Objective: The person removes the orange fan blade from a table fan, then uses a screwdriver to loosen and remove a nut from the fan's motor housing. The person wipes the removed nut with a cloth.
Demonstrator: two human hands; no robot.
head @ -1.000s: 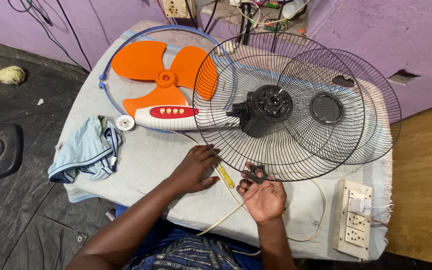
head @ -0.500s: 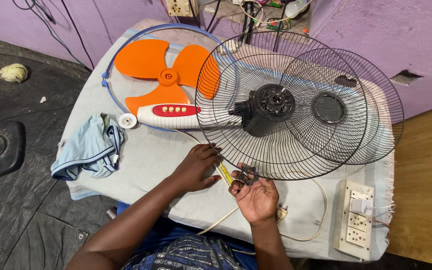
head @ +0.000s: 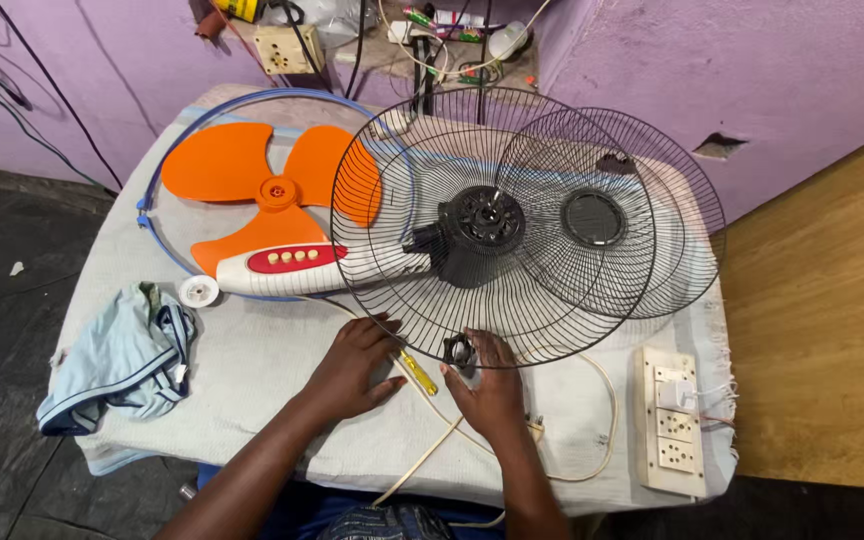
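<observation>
The right hand (head: 492, 392) grasps a black nut (head: 459, 351) that could roll off the tabletop (head: 252, 380) if dropped, while the left hand (head: 352, 365), fingers released, rests by the screwdriver (head: 418, 373).

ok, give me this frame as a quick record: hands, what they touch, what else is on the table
left hand: flat on the cloth-covered table, beside a yellow-handled screwdriver
right hand: fingers on a small black nut at the lower rim of the rear fan guard
motor: black, at the middle of that guard
second guard: behind, overlapping
orange blade: lying left, inside a blue ring
rag: light blue, left edge
socket board: right edge
</observation>
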